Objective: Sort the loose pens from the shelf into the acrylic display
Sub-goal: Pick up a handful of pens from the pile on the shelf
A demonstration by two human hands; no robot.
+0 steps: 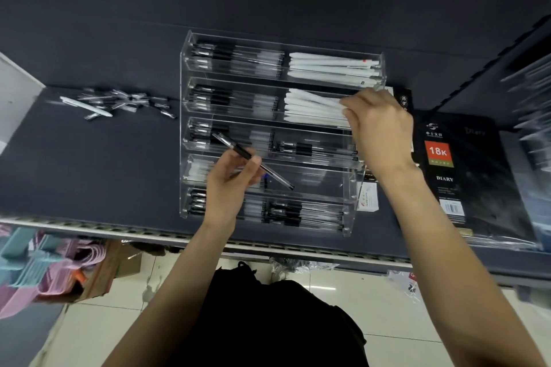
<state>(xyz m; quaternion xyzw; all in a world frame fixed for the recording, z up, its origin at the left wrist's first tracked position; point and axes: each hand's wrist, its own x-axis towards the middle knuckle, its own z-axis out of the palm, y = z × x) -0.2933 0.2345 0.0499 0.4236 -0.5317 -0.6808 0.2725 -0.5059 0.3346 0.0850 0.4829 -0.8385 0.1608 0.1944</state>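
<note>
Left hand (229, 185) pinches a clear pen with black grip (252, 159) between thumb and fingers, pen tilted, cap end up-left, tip pointing down-right, held over the acrylic display (348, 217) above its 4th tier from the far side. Right hand (378, 125) is at the right end of the 2nd tier, fingers curled down onto the ends of the white pens (313, 112) there; whether it pinches 1 or only touches them, cannot tell. Display is a clear stepped rack of 5 tiers, each split into a left and a right compartment. Far tier: clear black-grip pens left, white pens right. 2nd tier: same split. 3rd tier: clear black-grip pens both sides, right side only part full. 4th tier: whitish pens left, right side looks almost bare, partly hidden by the left hand. Near tier: clear black-grip pens both sides. Display sits on the dark shelf (89, 173), near its front edge. Loose pens (119, 101) lie in a scattered heap on the shelf to the left, well apart from the display, mostly clear ones plus 1 white. Black diary pack (456, 164) marked 18K lies flat just right of the display. Pastel items (35, 262) sit below the shelf at near left, blurred.
</note>
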